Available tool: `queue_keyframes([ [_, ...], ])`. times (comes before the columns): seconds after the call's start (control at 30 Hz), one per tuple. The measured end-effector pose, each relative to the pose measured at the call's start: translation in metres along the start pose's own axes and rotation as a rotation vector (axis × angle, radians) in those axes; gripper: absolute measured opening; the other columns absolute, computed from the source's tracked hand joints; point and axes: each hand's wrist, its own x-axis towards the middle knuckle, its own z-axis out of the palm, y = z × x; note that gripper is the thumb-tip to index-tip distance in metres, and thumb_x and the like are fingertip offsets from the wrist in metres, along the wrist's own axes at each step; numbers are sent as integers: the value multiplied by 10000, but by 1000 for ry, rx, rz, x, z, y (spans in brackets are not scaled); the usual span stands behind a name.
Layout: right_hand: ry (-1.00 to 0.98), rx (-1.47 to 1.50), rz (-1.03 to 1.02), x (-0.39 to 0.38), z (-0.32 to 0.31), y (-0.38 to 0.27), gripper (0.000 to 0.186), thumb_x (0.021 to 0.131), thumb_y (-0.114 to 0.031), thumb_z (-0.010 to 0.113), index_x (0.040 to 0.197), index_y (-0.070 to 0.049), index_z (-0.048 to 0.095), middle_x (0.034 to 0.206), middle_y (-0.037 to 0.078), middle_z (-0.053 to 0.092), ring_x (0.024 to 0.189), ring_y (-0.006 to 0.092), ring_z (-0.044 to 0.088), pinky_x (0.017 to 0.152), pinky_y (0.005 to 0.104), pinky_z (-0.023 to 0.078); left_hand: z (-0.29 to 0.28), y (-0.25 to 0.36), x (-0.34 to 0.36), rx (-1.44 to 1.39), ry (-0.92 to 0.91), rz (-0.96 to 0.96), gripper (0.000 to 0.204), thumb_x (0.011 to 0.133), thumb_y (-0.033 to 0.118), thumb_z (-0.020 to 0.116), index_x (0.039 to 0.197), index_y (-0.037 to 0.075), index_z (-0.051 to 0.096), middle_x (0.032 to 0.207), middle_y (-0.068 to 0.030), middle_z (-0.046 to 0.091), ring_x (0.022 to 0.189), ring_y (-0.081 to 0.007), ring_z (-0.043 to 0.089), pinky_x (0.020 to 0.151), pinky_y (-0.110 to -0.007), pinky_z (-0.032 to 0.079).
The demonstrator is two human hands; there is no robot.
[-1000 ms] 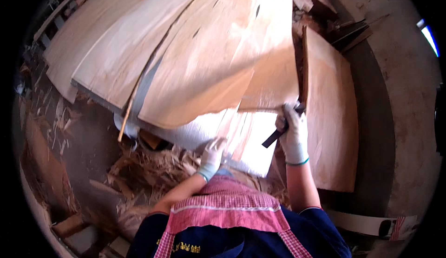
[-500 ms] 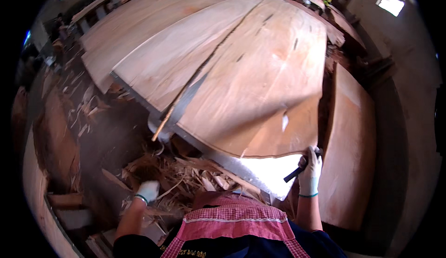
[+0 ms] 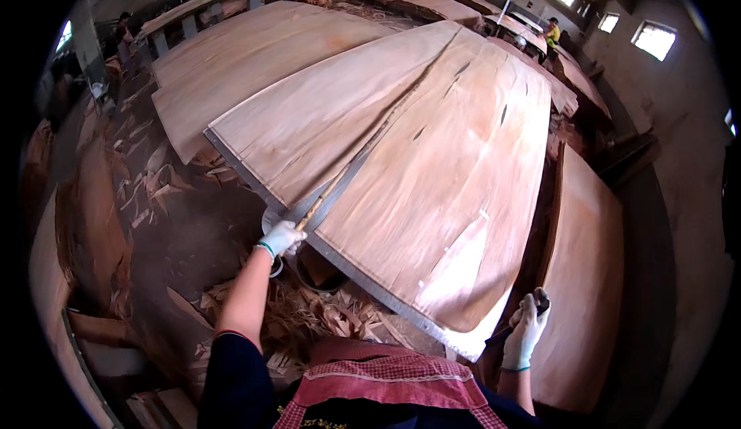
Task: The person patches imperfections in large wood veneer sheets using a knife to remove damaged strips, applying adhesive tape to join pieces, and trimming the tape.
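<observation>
My left hand (image 3: 282,240), in a white glove, is closed around the near end of a long thin wooden stick (image 3: 333,185). That stick lies lengthwise across the sheets of wood veneer, along the dark gap between a narrower left sheet (image 3: 301,108) and a wider right sheet (image 3: 432,166). Off the front right corner, my gloved right hand (image 3: 526,330) is closed on a dark tool (image 3: 543,299), mostly hidden by the fingers. The wider sheet's near right corner lies down on the pale surface beneath, with a bright whitish patch showing near it.
Another veneer stack (image 3: 255,50) stands at the back left, and a tall curved panel (image 3: 587,274) leans at the right. Wood scraps (image 3: 332,317) litter the floor near me. A round container (image 3: 320,271) sits below the front edge. A person (image 3: 553,33) in yellow is far off.
My left hand has come up from the scraps and taken hold of the stick's near end. My right hand has let go of the sheet's lifted corner and moved nearer me; the corner has dropped.
</observation>
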Motion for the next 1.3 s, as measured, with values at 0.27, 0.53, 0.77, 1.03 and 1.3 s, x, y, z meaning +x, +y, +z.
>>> queue_keyframes([
  [0.27, -509, 96, 358, -11, 103, 81, 243, 954, -145, 572, 1176, -50, 546, 859, 43, 603, 548, 67, 463, 489, 226, 378, -135, 52, -88, 977, 651, 289, 255, 819, 239, 657, 925, 16, 594, 835, -238, 637, 789, -437, 619, 664, -517, 472],
  [0.53, -863, -28, 406, -71, 203, 107, 246, 973, -201, 577, 1139, -19, 582, 901, 70, 627, 616, 101, 518, 544, 249, 425, -73, -130, -156, 829, 385, 78, 237, 945, 242, 525, 973, 8, 511, 814, -278, 616, 794, -467, 598, 669, -543, 464],
  [0.77, -913, -239, 274, -162, 311, 148, 312, 960, -283, 585, 1082, 2, 621, 921, 63, 655, 771, 136, 589, 676, 288, 483, -103, -127, -179, 631, 334, 265, 281, 943, 269, 545, 853, 11, 478, 736, -261, 577, 724, -468, 571, 599, -526, 423],
  [1.03, -1085, -422, 373, -301, 345, 143, 380, 946, -401, 604, 969, -25, 647, 750, -13, 587, 676, 75, 509, 610, 276, 451, -207, -135, -176, 474, 344, 336, 317, 896, 246, 614, 781, -23, 492, 713, -264, 546, 711, -475, 547, 591, -488, 419],
  [1.3, -823, -304, 420, -309, 333, 146, 336, 942, -378, 615, 930, -44, 651, 684, -41, 531, 606, 76, 482, 547, 258, 399, -234, -61, -108, 269, 267, 370, 275, 878, 174, 648, 720, 22, 481, 534, -46, 490, 464, -122, 486, 442, -330, 377],
])
